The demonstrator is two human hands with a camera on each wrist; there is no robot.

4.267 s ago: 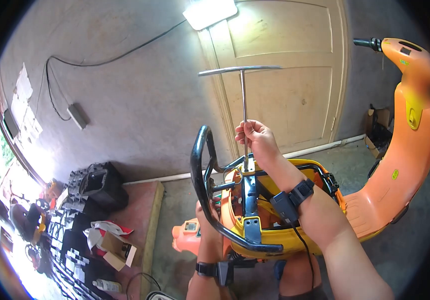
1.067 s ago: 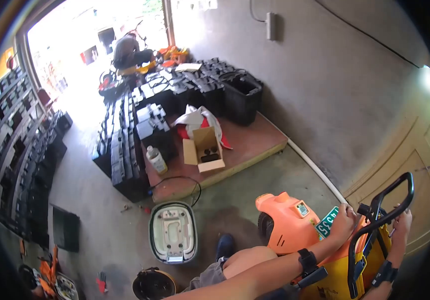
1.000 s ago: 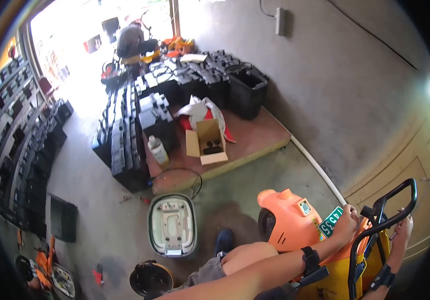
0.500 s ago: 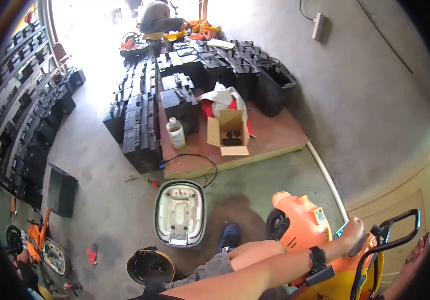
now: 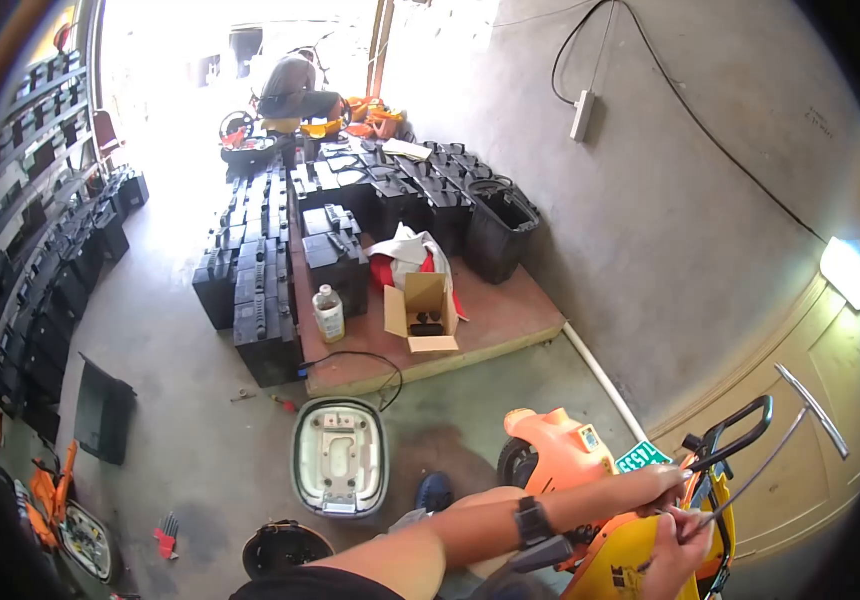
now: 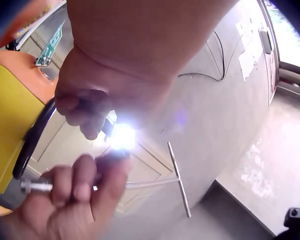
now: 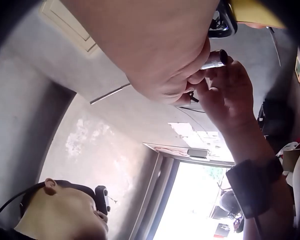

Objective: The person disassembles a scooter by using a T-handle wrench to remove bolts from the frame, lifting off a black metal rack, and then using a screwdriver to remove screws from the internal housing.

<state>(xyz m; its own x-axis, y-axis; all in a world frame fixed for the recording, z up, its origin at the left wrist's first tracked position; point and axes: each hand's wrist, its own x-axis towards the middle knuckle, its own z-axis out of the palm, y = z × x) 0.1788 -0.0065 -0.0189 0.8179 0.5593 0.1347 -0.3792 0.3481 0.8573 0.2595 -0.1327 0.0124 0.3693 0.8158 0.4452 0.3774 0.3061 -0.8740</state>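
Note:
A silver T-handle socket wrench slants up to the right from my right hand. The fingers curl round its shaft; the socket end sticks out on one side and the crossbar on the other. My left hand is close by, over the scooter's rear, fingers bent. In the right wrist view a small dark piece shows between the two hands; I cannot tell whether my left fingers hold it. Beneath lies the orange and yellow scooter with its green plate and black grab rail.
An upturned scooter seat and a round black bucket lie on the floor. On the low platform stand an open carton, a bottle and many black battery cases. Another person sits near the doorway.
My right hand has come from beyond the grab rail, at the right, to beside my left hand, bringing the wrench. My left hand has left the spot by the plate. The view has shifted.

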